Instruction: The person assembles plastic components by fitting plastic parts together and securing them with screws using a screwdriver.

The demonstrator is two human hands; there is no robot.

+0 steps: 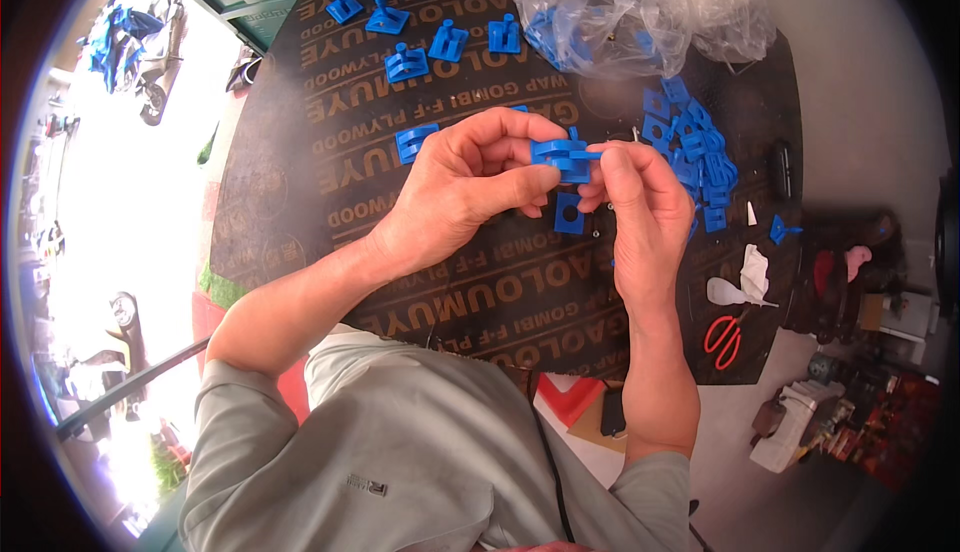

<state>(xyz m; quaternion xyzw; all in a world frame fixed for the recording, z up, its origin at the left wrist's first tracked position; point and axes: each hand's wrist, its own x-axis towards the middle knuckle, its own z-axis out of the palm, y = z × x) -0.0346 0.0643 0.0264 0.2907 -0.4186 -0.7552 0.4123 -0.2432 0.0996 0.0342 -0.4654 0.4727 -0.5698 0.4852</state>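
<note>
Above the middle of the table, my left hand (465,174) grips a small blue plastic bracket (562,160) between thumb and fingers. From the right, my right hand (640,192) pinches a narrow blue part that sticks out of the bracket's side; my fingers partly cover where the two meet. Just below lies a blue square plate with a round hole (569,216). Another blue bracket (412,142) lies on the table beside my left hand, partly hidden by it.
The dark printed plywood table (450,297) carries several blue brackets (405,62) at the far left. Clear plastic bags (620,12) lie at the far side. On the right are a pile of blue parts (705,157), a black object (782,170), a white bottle (728,292) and red-handled scissors (722,342).
</note>
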